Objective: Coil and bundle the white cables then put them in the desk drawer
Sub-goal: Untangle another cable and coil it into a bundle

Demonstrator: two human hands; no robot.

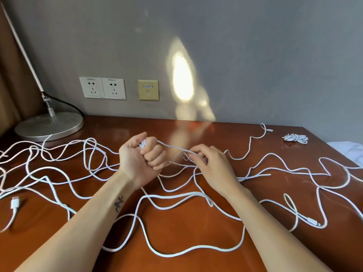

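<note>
Two hands work one white cable [172,147] at the centre of the view. The fingers [155,156] of the left hand [141,160] are clenched round several gathered turns, which show at the top of the fist; this grip likely keeps the loops from springing apart. At its 3 o'clock, the right hand [213,165] pinches the same strand between thumb and fingertips, drawing it taut, probably to feed the next turn. Outward, the other loose cables [176,194] sprawl overlapping across the worktop [196,228] from 9 to 3 o'clock. A USB plug [15,203] lies at 8 o'clock. One coiled bundle [295,138] rests apart at 2 o'clock, clear of the tangle. A lamp base [49,126] stands at 10 o'clock. No drawer is in view.
</note>
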